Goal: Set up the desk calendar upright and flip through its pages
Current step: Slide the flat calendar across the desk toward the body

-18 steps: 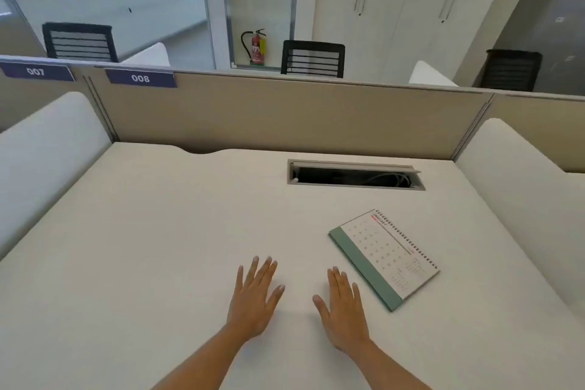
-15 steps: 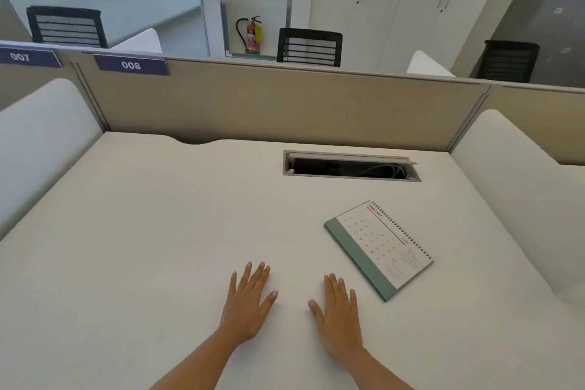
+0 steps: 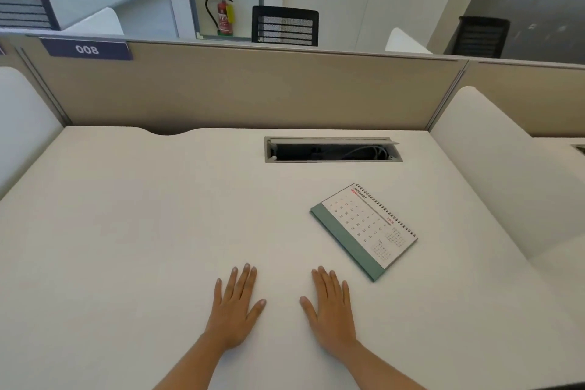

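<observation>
Nearest the camera, both hands lay palm-down on the desk (image 3: 126, 231), short of the calendar (image 3: 364, 228) and not touching it. Left hand (image 3: 235, 310): fingers flat and loosely spread, holding nothing. Right hand (image 3: 330, 310): same, empty, fingertips just short of the calendar's near corner.

Calendar lay flat, folded shut, skewed to the desk edge. January page faced up, green base strip along its left edge, wire binding (image 3: 384, 209) along the far-right edge. Not stood up yet, so the task looked unstarted.

Risks, as I judged them:
- Desk top looked smooth, so a one-handed lift at the near corner would likely slide the calendar away rather than raise it.
- Pulling on the top page instead of the green base could bend or tear paper at the wire binding.
- Base not spread enough would make a narrow footing, and flipping pages could tip it backward.
- Flipping with no hand steadying the base could push the stand along the desk.

Beyond the calendar, the open cable slot (image 3: 332, 150) sat near enough that a shove could send the calendar toward it. Behind the slot stood the partition (image 3: 253, 89).
</observation>
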